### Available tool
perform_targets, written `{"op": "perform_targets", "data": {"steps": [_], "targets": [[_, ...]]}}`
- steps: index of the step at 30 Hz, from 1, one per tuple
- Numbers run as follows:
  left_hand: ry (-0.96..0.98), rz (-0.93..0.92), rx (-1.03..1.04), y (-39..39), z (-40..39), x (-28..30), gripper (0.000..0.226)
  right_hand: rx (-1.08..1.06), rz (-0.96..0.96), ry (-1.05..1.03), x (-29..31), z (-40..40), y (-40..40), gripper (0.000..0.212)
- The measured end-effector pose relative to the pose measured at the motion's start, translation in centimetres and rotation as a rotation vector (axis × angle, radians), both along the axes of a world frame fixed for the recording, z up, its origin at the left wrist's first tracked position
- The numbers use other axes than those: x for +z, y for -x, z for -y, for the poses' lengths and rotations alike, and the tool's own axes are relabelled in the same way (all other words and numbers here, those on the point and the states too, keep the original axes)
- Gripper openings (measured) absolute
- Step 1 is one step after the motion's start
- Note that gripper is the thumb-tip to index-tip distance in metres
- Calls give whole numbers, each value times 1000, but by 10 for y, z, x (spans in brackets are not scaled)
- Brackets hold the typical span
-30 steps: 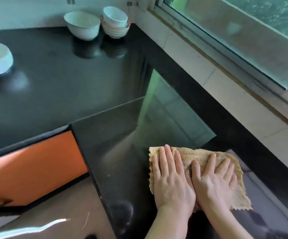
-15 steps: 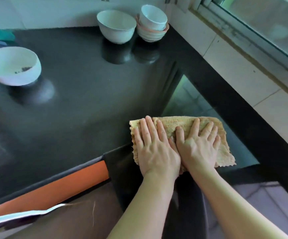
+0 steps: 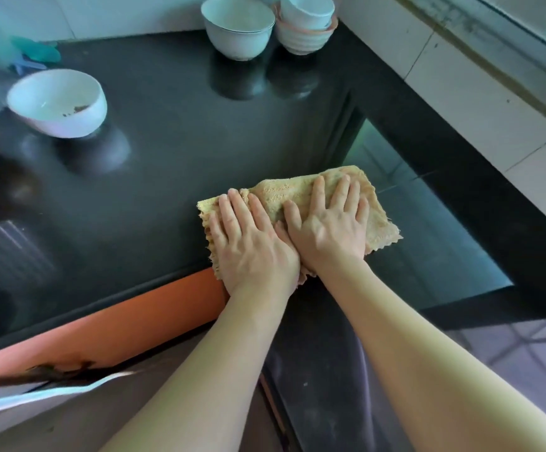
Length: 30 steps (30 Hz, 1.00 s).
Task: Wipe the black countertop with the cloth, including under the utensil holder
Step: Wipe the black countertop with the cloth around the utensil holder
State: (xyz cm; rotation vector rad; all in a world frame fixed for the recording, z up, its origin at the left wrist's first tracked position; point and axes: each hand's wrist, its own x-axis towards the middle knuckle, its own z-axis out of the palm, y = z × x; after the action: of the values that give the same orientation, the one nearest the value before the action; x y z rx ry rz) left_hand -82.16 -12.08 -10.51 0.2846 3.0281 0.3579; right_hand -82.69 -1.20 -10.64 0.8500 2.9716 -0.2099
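Note:
A tan cloth [image 3: 284,190] lies flat on the black countertop [image 3: 173,151], near its front edge at the inner corner. My left hand [image 3: 252,246] presses palm-down on the cloth's left half, fingers spread. Beside it and touching it, my right hand [image 3: 330,230] presses flat on the right half. Part of the cloth's near-left corner hangs over the counter edge. I cannot make out a utensil holder; the far left is blurred.
A white bowl with crumbs [image 3: 58,102] stands at the left. A second white bowl [image 3: 237,27] and a stack of bowls [image 3: 307,24] stand in the back corner. An orange cabinet front [image 3: 118,318] runs below the edge. A tiled sill [image 3: 461,102] borders the right.
Both hands have slid the cloth forward and left along the counter, from the right-hand section to the corner. The bowls now appear closer.

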Motion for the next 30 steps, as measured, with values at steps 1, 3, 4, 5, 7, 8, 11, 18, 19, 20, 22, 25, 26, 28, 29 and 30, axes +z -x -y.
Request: {"op": "perform_targets", "data": {"steps": [1,3,4,5,7,8,11,18,19,20,22,25,26,28,29,30], "targets": [[15,-5,3,-5,1,0,67,18,-2,0,0,1,-4,83],[32,-13,21,-24,3,-1,68,60,-10,4,1,2,-20,83],[31,-16,28,-31,4,-2,68,80,-14,0,1,2,-26,82],[29,-21,36,-38,4,-3,69,90,-15,1,1,3,-33,82],[30,-22,44,-61,2,-3,69,106,-16,16,3,3,-57,81],[35,-21,44,-74,1,-4,70,111,-14,22,3,2,-69,81],[17,-11,43,-116,-2,-4,69,121,-31,24,4,-2,-114,80],[8,-25,4,-224,-19,-3,68,104,-9,50,8,-19,-227,77],[9,-24,-1,-237,-20,-5,68,98,-12,60,7,-21,-241,77],[-1,-31,-4,-254,-23,-4,69,94,-12,58,7,-24,-258,76],[-10,-16,-9,-287,-28,-4,70,95,-13,57,9,-29,-294,76],[-16,16,1,-330,-34,-4,70,102,-14,67,9,-34,-340,76],[-19,21,8,-351,-36,0,71,105,-18,66,12,-36,-361,76],[-25,36,10,-377,-39,-1,71,110,-15,64,13,-39,-387,77],[-30,34,11,-395,-41,0,71,107,-7,63,14,-40,-404,77],[-45,33,7,-407,-42,-2,70,107,0,66,14,-42,-416,77]]}}
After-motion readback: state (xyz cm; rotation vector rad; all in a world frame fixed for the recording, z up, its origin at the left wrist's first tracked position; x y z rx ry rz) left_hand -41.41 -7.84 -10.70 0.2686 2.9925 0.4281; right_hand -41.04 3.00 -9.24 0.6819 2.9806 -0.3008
